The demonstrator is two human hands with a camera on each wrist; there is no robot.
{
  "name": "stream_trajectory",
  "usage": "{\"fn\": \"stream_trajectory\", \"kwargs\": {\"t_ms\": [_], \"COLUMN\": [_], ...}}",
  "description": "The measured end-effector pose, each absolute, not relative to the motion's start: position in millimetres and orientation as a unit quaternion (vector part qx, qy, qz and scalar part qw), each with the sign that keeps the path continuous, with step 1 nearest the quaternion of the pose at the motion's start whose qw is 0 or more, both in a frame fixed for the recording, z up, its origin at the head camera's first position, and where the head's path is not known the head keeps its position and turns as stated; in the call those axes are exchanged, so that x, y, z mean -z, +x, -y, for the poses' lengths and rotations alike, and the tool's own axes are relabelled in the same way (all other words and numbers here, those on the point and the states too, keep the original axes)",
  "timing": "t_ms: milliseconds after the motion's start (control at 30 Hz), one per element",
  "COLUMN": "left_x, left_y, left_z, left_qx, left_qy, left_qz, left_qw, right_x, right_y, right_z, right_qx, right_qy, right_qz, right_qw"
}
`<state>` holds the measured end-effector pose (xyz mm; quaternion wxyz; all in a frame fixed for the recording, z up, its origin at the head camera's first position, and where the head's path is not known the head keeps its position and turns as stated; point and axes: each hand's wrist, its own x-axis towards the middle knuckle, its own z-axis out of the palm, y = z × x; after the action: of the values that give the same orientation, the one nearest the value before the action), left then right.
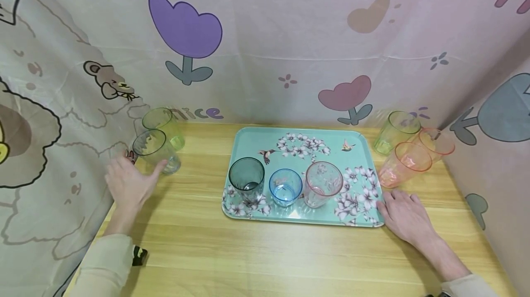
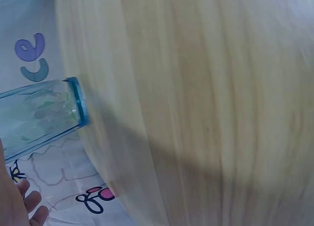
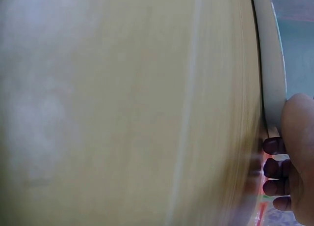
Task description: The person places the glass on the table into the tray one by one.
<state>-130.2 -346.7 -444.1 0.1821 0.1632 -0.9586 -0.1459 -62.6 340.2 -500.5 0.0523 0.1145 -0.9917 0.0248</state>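
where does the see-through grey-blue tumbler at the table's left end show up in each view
Head: the see-through grey-blue tumbler, left, in front of a see-through yellow-green tumbler.
Left wrist: left edge, sideways and cut off, base pointing right.
Right wrist: not in it.
Shared landmark: the pale yellow wood-grain tabletop.

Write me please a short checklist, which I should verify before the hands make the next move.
1. Left hand beside the nearer left glass: ok.
2. Left hand gripping that glass: not ok; its fingers are open.
3. Dark glass, blue glass and pink glass upright on the tray: ok.
4. Tray flat on the table: ok.
5. Right hand at the tray's near right corner: ok.
6. Right hand pressing the tray steady: cannot tell.
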Motion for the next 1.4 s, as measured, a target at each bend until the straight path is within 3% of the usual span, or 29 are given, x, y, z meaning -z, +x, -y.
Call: {"fn": "stream_trajectory", "kwargs": {"t_ms": [200, 433, 1033, 1400], "left_x": [448.7, 454.2, 452.6, 453.7], "left_y": [-135.2, -140.4, -153.6, -153.6], "left_z": [346.8, 346.4, 351.8, 358.1], "left_qx": [0.157, 0.154, 0.146, 0.112], "left_qy": [0.151, 0.131, 0.14, 0.101], "left_qz": [0.963, 0.963, 0.965, 0.976], "left_qw": [0.158, 0.178, 0.164, 0.158], "right_x": [501.2, 501.3, 500.9, 500.3], "right_y": [-62.3, -62.2, -63.5, -63.0], "right_z": [-340.8, -341.0, -341.2, -340.6], "right_qx": [-0.024, -0.024, -0.027, -0.026], "right_qy": [0.113, 0.114, 0.116, 0.115], "right_qz": [0.992, 0.992, 0.991, 0.992], "right_qw": [0.049, 0.054, 0.057, 0.052]}}
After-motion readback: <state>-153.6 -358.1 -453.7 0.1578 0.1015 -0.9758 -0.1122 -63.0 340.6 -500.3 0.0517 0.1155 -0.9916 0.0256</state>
